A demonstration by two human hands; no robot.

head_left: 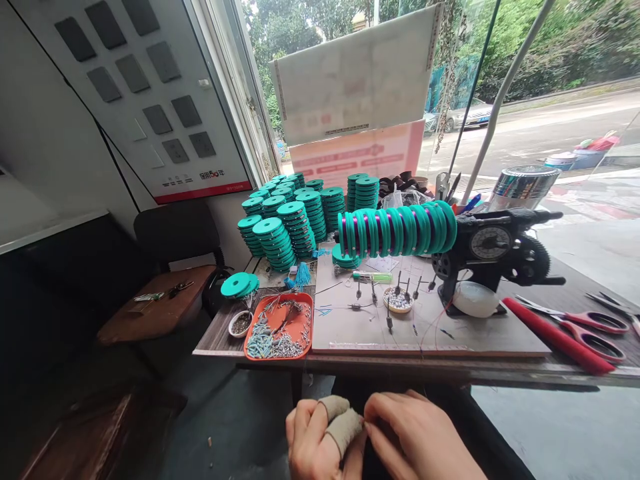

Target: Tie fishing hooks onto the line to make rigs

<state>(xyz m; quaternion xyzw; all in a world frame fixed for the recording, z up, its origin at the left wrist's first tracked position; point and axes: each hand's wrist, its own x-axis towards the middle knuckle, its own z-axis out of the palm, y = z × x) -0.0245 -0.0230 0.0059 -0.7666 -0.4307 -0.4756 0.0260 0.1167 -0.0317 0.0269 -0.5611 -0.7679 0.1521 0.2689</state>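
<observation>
Both hands are close together below the table's front edge, fingertips meeting. My left hand (323,443) wears beige fabric sleeves on two fingers, and its fingers are pinched closed. Beside it, my right hand (417,433) also pinches with thumb and forefinger. Whatever lies between the fingertips is too small to make out. Above them on the table is a grey board (345,337), with thin lines and small dark weights (389,324) on it. A black winding machine (493,247) holds a row of green spools (400,230) on its shaft.
An orange tray (309,327) holds small metal and bluish parts, near a small white cup (240,324). A round dish of beads (399,301) sits mid-board. Stacked green discs (274,243) fill the back left. Red-handled scissors (595,323) and a red strip (555,333) lie right.
</observation>
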